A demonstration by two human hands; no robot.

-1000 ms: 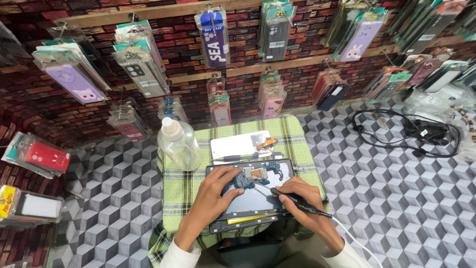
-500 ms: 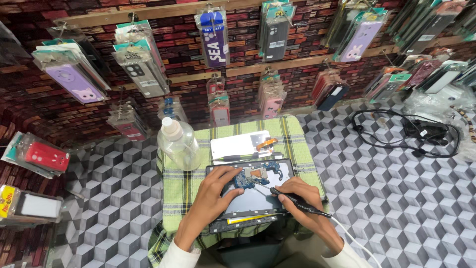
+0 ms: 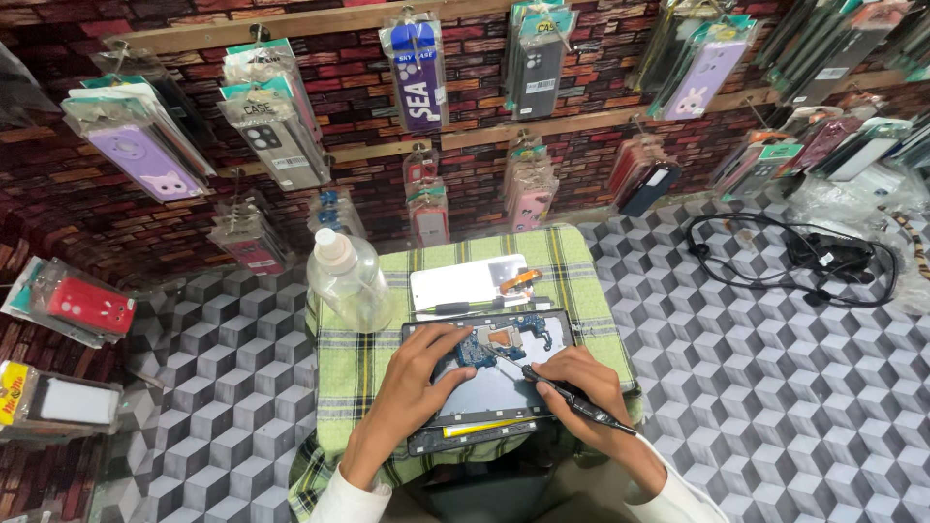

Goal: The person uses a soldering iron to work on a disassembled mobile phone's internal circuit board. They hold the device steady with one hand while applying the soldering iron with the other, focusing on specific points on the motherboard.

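Opened phone (image 3: pixel 484 383) under both hands | left hand (image 3: pixel 423 380) steadies it, grip released | right hand (image 3: pixel 581 383) grasping screwdriver (image 3: pixel 567 399)

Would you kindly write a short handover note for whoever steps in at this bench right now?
Left hand: rests flat on the opened phone, fingertips by the blue circuit board, steadying it.
Right hand: grips a black corded pen-like tool, tip aimed at the board area.
The phone lies on a green checked cloth. Behind it lie a white panel and a slim dark tool; a clear plastic bottle stands at the left.
Done: back is off, internals exposed.
Left: the board work is in progress; the phone is not yet closed up.
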